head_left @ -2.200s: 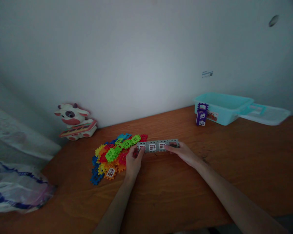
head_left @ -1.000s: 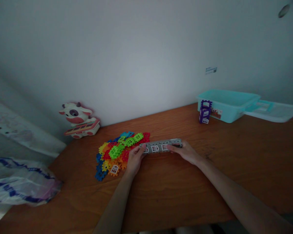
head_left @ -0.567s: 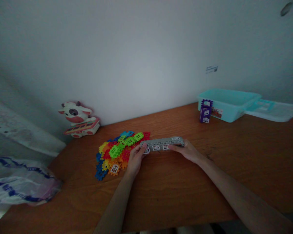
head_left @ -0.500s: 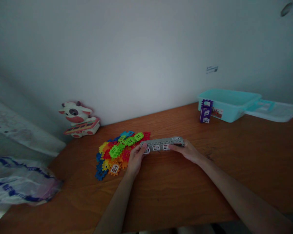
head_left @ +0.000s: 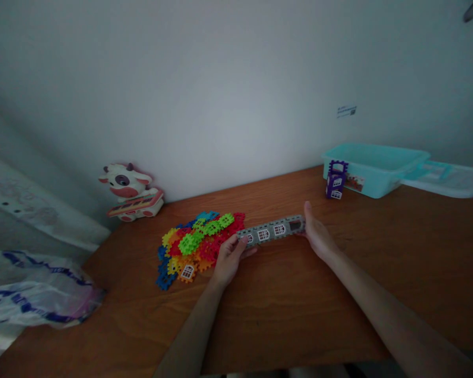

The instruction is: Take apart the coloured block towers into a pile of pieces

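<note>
A long grey beam of interlocking toy building tiles [head_left: 271, 232], printed with white windows, is held crosswise above the table. My left hand [head_left: 229, 258] pinches its left end, thumb in front and fingers below. At the other end my right hand [head_left: 318, 234] cups the beam, thumb pointing up off the surface and the fingers partly hidden behind it. A dark rectangular opening shows near that right end. Just left of the beam lies a pile of coloured building tiles [head_left: 188, 242] in green, red, yellow, orange and blue.
A purple tile tower [head_left: 335, 181] stands before a turquoise bin [head_left: 372, 181], whose clear lid [head_left: 447, 181] lies to the right. A toy cow with a keyboard [head_left: 132, 191] sits against the wall. At the left lies a plastic bag [head_left: 43, 291] on the wooden table [head_left: 276, 315].
The grey beam has turned so its windowed side faces me more fully, and it has shifted slightly right. My right thumb has lifted from the front face to point upward.
</note>
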A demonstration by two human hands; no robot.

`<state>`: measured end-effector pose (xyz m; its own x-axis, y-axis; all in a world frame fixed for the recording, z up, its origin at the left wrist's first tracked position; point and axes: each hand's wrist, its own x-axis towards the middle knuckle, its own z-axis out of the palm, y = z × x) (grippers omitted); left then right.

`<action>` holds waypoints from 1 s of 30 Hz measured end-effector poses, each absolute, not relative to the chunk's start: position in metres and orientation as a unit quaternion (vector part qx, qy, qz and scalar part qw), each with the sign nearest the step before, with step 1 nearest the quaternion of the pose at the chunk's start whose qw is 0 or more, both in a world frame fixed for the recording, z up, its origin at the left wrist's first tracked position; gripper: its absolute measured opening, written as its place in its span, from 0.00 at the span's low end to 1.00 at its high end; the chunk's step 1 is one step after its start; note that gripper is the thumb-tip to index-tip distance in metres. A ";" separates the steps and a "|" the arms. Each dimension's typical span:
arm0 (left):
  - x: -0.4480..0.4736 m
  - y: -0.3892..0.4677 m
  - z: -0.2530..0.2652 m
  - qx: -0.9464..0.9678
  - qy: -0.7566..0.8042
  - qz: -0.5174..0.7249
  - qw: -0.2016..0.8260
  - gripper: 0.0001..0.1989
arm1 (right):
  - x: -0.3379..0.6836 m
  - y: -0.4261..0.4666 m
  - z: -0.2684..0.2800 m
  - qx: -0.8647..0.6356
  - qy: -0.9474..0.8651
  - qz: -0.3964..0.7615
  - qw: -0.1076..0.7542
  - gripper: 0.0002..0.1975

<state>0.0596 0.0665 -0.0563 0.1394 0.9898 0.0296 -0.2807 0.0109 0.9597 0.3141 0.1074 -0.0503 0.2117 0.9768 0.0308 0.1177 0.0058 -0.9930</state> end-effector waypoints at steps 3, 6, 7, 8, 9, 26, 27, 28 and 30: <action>0.057 0.067 -0.056 0.465 0.381 0.552 0.578 0.19 | 0.321 0.108 -0.047 -0.593 -0.434 0.408 0.541 0.28; 0.053 0.069 -0.056 0.478 0.391 0.561 0.550 0.18 | 0.322 0.104 -0.042 -0.585 -0.436 0.433 0.529 0.27; 0.052 0.070 -0.057 0.487 0.400 0.561 0.537 0.17 | 0.321 0.103 -0.041 -0.586 -0.440 0.432 0.526 0.27; 0.052 0.071 -0.057 0.495 0.408 0.559 0.525 0.17 | 0.320 0.102 -0.040 -0.588 -0.444 0.423 0.527 0.26; 0.051 0.071 -0.058 0.503 0.412 0.554 0.520 0.18 | 0.319 0.101 -0.040 -0.587 -0.451 0.414 0.529 0.25; 0.044 0.077 -0.055 0.441 0.421 0.507 0.609 0.22 | 0.318 0.100 -0.050 -0.477 -0.446 0.619 0.436 0.20; 0.044 0.077 -0.055 0.440 0.421 0.509 0.609 0.22 | 0.317 0.100 -0.051 -0.476 -0.457 0.610 0.439 0.20; 0.045 0.077 -0.054 0.436 0.424 0.513 0.605 0.22 | 0.316 0.099 -0.052 -0.475 -0.468 0.601 0.441 0.20; 0.047 0.077 -0.053 0.428 0.433 0.527 0.593 0.22 | 0.314 0.098 -0.052 -0.473 -0.490 0.582 0.444 0.21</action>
